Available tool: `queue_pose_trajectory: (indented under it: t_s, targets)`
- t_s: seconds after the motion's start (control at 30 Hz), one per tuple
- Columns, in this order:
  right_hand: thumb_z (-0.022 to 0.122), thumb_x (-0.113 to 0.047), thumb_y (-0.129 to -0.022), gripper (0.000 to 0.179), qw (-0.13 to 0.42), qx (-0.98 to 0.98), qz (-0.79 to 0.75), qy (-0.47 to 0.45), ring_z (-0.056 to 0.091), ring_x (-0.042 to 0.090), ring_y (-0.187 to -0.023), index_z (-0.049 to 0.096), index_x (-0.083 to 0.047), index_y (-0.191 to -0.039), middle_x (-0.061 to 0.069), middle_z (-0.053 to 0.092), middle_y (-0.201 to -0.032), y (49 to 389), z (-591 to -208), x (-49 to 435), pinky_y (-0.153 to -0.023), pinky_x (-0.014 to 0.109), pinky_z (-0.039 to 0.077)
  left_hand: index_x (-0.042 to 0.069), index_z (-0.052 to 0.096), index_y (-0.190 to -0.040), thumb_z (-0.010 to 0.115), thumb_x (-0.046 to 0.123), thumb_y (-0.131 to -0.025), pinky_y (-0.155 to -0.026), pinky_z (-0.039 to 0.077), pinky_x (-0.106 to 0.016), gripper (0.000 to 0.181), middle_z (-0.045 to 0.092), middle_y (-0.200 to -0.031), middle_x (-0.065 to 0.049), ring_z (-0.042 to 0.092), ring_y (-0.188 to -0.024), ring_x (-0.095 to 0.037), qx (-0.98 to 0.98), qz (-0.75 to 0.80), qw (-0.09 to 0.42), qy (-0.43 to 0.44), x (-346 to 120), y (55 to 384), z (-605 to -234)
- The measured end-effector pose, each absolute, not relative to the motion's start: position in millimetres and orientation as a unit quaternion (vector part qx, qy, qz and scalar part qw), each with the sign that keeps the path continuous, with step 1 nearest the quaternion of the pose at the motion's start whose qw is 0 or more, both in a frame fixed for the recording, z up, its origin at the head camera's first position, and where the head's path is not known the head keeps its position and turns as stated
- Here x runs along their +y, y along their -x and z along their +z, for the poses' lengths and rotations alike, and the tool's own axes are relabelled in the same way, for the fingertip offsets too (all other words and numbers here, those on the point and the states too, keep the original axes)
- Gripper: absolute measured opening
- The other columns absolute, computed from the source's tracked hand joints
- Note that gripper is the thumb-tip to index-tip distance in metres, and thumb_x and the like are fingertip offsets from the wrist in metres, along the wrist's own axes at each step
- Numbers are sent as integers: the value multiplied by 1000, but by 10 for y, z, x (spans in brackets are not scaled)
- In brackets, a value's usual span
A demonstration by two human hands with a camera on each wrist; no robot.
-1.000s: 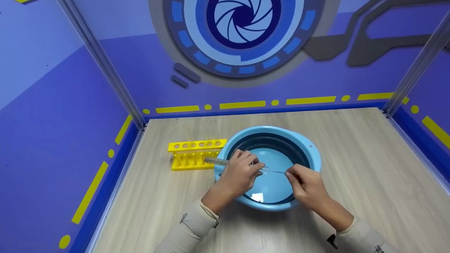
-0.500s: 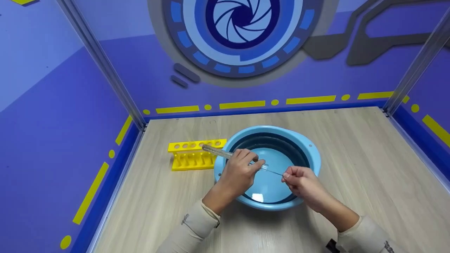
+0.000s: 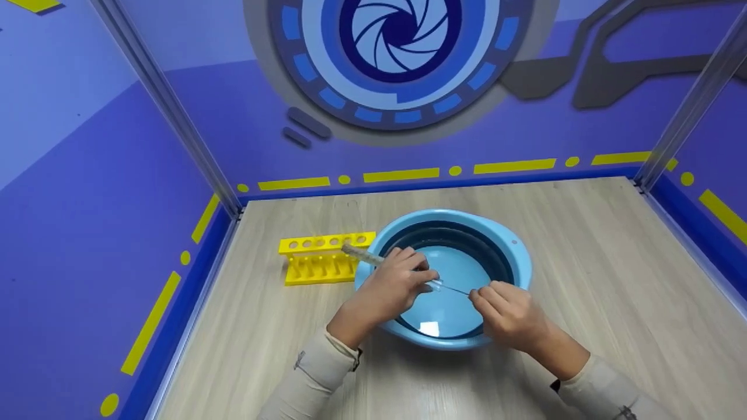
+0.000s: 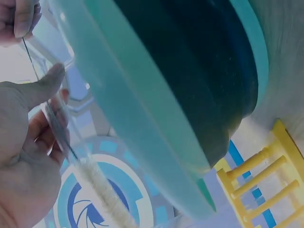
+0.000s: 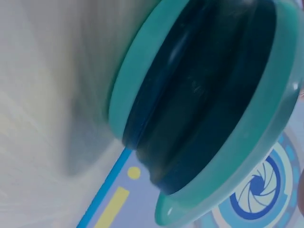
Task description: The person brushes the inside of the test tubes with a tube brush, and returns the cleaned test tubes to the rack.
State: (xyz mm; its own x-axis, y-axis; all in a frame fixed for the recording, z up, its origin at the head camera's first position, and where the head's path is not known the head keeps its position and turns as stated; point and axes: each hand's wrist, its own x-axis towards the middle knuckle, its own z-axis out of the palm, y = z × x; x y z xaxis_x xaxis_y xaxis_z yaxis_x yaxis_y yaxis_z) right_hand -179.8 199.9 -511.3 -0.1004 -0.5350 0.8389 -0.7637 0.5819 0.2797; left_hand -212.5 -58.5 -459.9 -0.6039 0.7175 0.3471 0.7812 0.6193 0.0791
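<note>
My left hand [image 3: 394, 286] holds a clear glass test tube [image 3: 363, 255] at a slant over the blue basin [image 3: 522, 268], its closed end toward the upper left. Inside the tube lies a pale bristled test tube brush [image 4: 102, 192], plain in the left wrist view, its bristles near the closed end. The brush's thin wire handle [image 3: 455, 289] comes out of the tube's mouth. My right hand [image 3: 510, 315] pinches that wire over the basin's right side. In the right wrist view the basin's dark side [image 5: 199, 95] fills most of the picture; the right hand is almost wholly out of it.
A yellow test tube rack [image 3: 327, 243] stands left of the basin, close to its rim. Faint clear outlines [image 3: 352, 219] show behind the rack. The wooden table [image 3: 607, 262] is bounded by purple-blue panels [image 3: 175, 116] at the back and sides.
The tube's closed end rose, then dipped slightly and shifted right. My right hand has moved a little down and turned, still pinching the wire. Basin and rack stay in place.
</note>
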Motion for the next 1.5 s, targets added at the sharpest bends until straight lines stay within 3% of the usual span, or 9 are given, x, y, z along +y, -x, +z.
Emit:
queue_pose_trajectory:
  t_s: [0.13,0.3,0.43,0.53,0.63,0.77,0.93,1.17,1.5]
  targets:
    - [56,2,-101,21,429,-776,196,-419,57,11,-62,72,-3,-89,2,66,-74,1772,-5135,2009,-58,21,55,30,79,-125,72,35,-103,-95,48,-29,24,70,-110,7,59,-108,-14,-887,-115,166,414,-582,2130,-4627]
    - [68,7,-97,19,211,-840,413,-282,55,3,-64,69,-12,-91,-5,60,-72,1664,-5068,1989,-60,19,52,29,81,-120,71,35,-104,-92,50,-30,20,70,-104,6,61,-103,-14,-878,-116,238,400,-546,2124,-4682]
    - [61,-5,-107,20,59,-829,524,-185,58,11,-64,68,-11,-90,0,61,-71,1618,-4969,1963,-59,24,51,29,82,-117,71,33,-104,-91,50,-30,17,69,-101,6,61,-102,-15,-868,-127,275,394,-529,2121,-4700]
    - [55,-13,-112,24,6,-826,534,-179,59,14,-65,67,-10,-91,6,62,-72,1612,-4935,1953,-60,24,51,29,82,-116,71,32,-104,-92,50,-30,17,69,-101,6,61,-103,-14,-867,-133,281,390,-531,2119,-4705]
    - [54,-11,-112,26,25,-836,502,-220,55,7,-61,65,-14,-89,1,59,-68,1599,-4952,1947,-57,23,49,29,82,-117,71,32,-104,-93,51,-30,17,69,-102,6,61,-103,-14,-867,-139,275,391,-547,2118,-4710]
    - [60,2,-104,31,126,-824,475,-282,46,-4,-56,65,-20,-84,-7,50,-61,1598,-5010,1933,-49,17,42,28,82,-119,73,31,-102,-96,52,-29,19,70,-105,4,61,-105,-14,-860,-172,261,404,-594,2123,-4698]
    - [64,16,-90,30,236,-787,439,-363,45,-3,-56,65,-13,-86,-4,48,-61,1660,-5069,1937,-50,10,38,25,82,-119,74,29,-101,-96,53,-27,20,69,-104,3,61,-103,-14,-847,-206,254,418,-648,2143,-4641]
    - [68,22,-77,32,308,-763,359,-441,49,1,-58,63,-9,-85,-5,50,-65,1726,-5107,2019,-57,7,41,25,82,-118,73,29,-101,-92,53,-27,19,69,-103,3,60,-101,-15,-842,-202,249,434,-687,2134,-4615]
    - [60,10,-88,20,371,-764,289,-442,55,7,-61,66,-9,-87,-3,57,-70,1762,-5099,2044,-58,18,52,25,82,-117,75,29,-100,-91,54,-27,20,69,-102,3,60,-101,-14,-847,-211,245,422,-694,2151,-4653]
